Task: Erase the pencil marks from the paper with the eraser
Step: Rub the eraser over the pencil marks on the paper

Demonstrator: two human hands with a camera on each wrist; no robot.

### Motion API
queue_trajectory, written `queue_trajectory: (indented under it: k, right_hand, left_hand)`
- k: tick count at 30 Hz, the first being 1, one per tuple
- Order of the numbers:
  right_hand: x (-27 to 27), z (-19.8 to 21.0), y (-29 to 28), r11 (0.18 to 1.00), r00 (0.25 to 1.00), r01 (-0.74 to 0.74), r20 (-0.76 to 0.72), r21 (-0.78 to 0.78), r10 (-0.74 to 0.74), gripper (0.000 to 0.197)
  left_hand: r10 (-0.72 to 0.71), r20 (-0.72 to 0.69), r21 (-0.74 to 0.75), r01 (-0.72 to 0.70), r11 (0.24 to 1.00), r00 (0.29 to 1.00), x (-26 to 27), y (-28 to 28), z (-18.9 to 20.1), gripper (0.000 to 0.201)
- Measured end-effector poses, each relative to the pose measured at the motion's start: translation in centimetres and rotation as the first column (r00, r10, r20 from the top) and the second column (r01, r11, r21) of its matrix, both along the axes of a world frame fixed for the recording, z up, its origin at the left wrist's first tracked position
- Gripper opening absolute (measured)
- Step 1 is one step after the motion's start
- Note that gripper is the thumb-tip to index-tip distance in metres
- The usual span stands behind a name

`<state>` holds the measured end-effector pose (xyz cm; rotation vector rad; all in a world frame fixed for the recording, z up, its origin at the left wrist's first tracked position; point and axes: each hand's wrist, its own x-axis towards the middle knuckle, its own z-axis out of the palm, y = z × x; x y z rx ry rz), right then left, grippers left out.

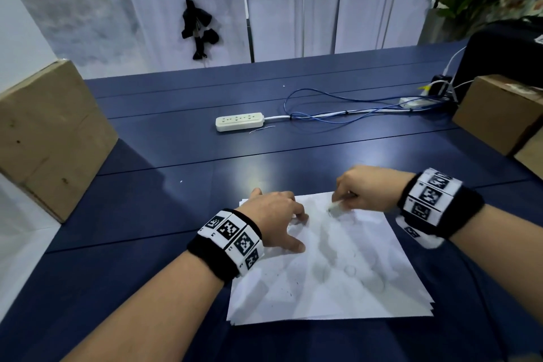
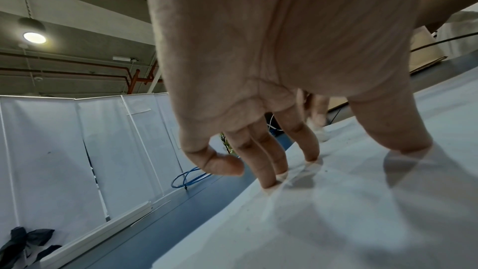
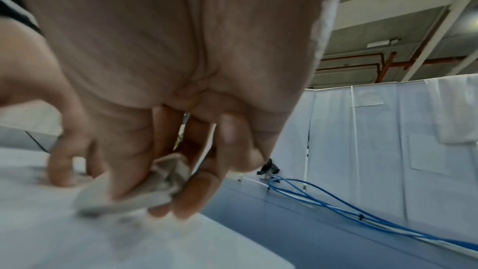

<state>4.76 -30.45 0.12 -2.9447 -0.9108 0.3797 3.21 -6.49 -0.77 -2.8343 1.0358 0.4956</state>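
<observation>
A small stack of white paper point(image 1: 338, 279) lies on the dark blue table point(image 1: 176, 156), with faint grey pencil smudges across the top sheet. My left hand point(image 1: 276, 220) presses down on the sheet's far left part with spread, straight fingers point(image 2: 269, 177). My right hand point(image 1: 352, 194) pinches a whitish, worn eraser point(image 1: 336, 207) against the paper near its far edge. In the right wrist view the eraser point(image 3: 145, 187) sits between thumb and fingers, blurred, its lower end on the paper point(image 3: 77, 232). A pencil tip point(image 3: 181, 136) shows tucked in the same hand.
A white power strip point(image 1: 239, 121) with blue and white cables point(image 1: 338, 114) lies mid-table. Cardboard boxes stand at the left point(image 1: 50, 138) and right point(image 1: 499, 114) edges. A black bag point(image 1: 505, 53) and a plant are at the far right. White curtain panels back the table.
</observation>
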Motion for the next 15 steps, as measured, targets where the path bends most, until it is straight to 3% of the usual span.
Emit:
queue_trajectory:
  k: [3, 6, 9, 11, 15]
  right_hand:
    - [1.6, 0.0, 0.1, 0.99, 0.985, 0.137, 0.112, -0.043, -0.131, 0.03]
    - [0.9, -0.6, 0.0, 0.995, 0.988, 0.069, 0.142, -0.07, -0.059, 0.029]
    - [-1.6, -0.3, -0.4, 0.998, 0.998, -0.061, -0.03, 0.034, 0.062, 0.033]
    - [-1.6, -0.2, -0.2, 0.999, 0.995, -0.044, -0.084, 0.026, 0.046, 0.035]
    - [1.7, -0.4, 0.4, 0.981, 0.973, 0.169, 0.178, -0.091, -0.151, 0.031]
  left_hand:
    - [0.007, -0.009, 0.004, -0.007, 1.0, 1.0, -0.1, 0.0, 0.0, 0.057]
    - [0.009, -0.01, -0.001, -0.009, 1.0, 1.0, 0.0, 0.2, 0.0, 0.057]
    - [0.005, -0.003, 0.004, -0.005, 1.0, 1.0, 0.0, 0.1, 0.0, 0.06]
    - [0.003, -0.006, 0.002, -0.003, 1.0, 1.0, 0.0, 0.0, 0.0, 0.06]
    - [0.015, -0.011, -0.012, -0.015, 1.0, 1.0, -0.2, 0.1, 0.0, 0.054]
